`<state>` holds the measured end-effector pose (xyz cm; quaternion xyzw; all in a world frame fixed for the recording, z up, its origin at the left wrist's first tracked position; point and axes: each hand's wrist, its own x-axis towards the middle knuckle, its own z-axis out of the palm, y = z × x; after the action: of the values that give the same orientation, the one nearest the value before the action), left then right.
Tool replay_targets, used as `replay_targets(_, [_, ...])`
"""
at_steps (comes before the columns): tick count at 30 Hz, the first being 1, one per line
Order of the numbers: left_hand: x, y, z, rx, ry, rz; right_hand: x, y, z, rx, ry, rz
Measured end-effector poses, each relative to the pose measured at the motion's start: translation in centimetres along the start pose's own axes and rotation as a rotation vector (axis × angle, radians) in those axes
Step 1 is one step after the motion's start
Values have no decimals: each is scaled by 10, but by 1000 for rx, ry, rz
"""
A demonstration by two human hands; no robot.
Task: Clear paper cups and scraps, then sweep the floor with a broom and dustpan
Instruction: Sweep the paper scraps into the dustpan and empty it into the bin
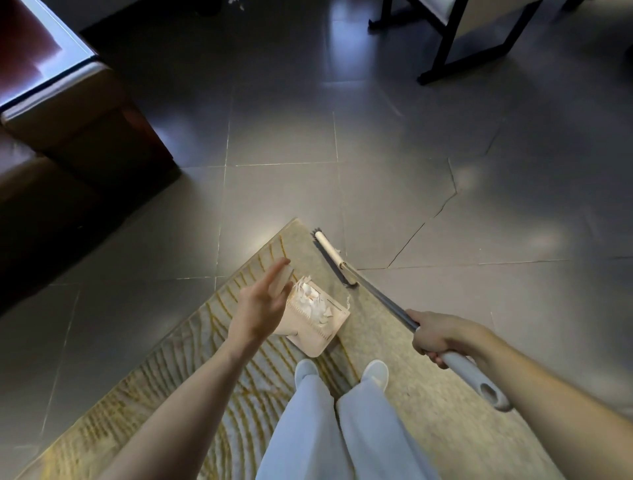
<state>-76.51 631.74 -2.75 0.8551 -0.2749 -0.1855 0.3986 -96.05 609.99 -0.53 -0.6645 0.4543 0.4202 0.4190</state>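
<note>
A: Quick count pls; tools?
B: 1 broom (pixel 334 257); 1 dustpan (pixel 318 334); both on the rug (pixel 394 346). The broom head lies at the rug's far edge, just beside the grey tile floor (pixel 281 137); the dustpan sits nearer the feet, close to the head but apart from it.

A: Hands?
B: 2. The right hand (pixel 435 337) is wrapped round the broom's grey handle towards its near end, fingers curled under it. The left hand (pixel 262 306) is at the top of the dustpan's upright handle, fingers fairly straight; it's blurred, so can't tell if it clasps the handle or only touches it.

A: Paper?
B: 1 heap of white paper scraps (pixel 313 301) inside the dustpan, too jumbled to count; 1 piece pokes over the pan's right rim; a few more white bits (pixel 236 3) on the floor at the far top edge, v. small.

A: Anything else?
B: 2 pale shoes (pixel 306 368) side by side on the rug, just behind the dustpan; 1 glass-topped table (pixel 51 68) at left; 1 dark chair frame (pixel 445 51) at top right, well apart from the rug.
</note>
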Motion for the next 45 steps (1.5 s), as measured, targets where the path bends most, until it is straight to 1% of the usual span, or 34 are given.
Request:
replay_targets(5, [10,4,6,-19,30,-38,10,5,35,4,-148,17])
replay_targets(8, [11,-1,4,-12,46,-48,3,19,31,102,-249,43])
replay_targets(10, [10,-2,5,-22,55,-53,-5,24,24,147,-276,48])
replay_targets(14, [7,-10,0,-29,55,-45,-19,17,18,54,-206,24])
replay_targets(18, [4,-16,-3,64,68,55,-29,12,10,-8,-136,-2])
replay_targets(24, [7,-11,0,5,42,25,-15,6,9,-138,-47,13])
replay_targets(27, [9,-7,4,-1,49,22,-2,-3,25,-96,-80,16])
replay_targets(30, [11,-6,5,10,45,6,-2,-5,44,-24,-169,36])
replay_targets(34, [9,-8,1,21,32,-28,-20,5,38,49,-249,72])
replay_targets(36, [7,-10,-1,5,25,-35,-30,3,32,40,-239,61])
replay_targets(40, [0,-10,-5,-25,14,-41,-45,-6,23,-51,-163,30])
replay_targets(45, [0,-5,-10,-67,29,-95,-56,-10,-4,-28,-74,9])
